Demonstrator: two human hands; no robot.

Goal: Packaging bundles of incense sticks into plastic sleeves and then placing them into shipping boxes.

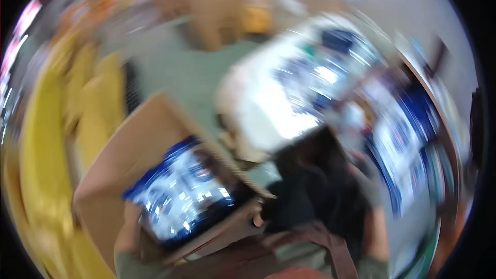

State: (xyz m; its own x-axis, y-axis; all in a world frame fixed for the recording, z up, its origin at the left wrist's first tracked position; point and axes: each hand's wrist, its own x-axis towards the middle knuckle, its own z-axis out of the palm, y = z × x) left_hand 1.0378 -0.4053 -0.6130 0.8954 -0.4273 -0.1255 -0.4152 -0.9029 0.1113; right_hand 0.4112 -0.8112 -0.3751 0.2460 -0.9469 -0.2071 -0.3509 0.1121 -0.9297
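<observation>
— Brown cardboard box [129, 150], where is it?
— Low on the left, blue packets [181, 196] inside. The left hand [128, 232] holds its edge; the fingers are too blurry to tell.

Your whole frame is smeared by heavy motion blur. Bright, even light; white glare patches. Fisheye bends edges into black corners.

My open brown cardboard box [129, 150] sits lower left, blue-and-white packets [181, 196] inside. More blurred blue-white packets [398, 139] lie at right
</observation>
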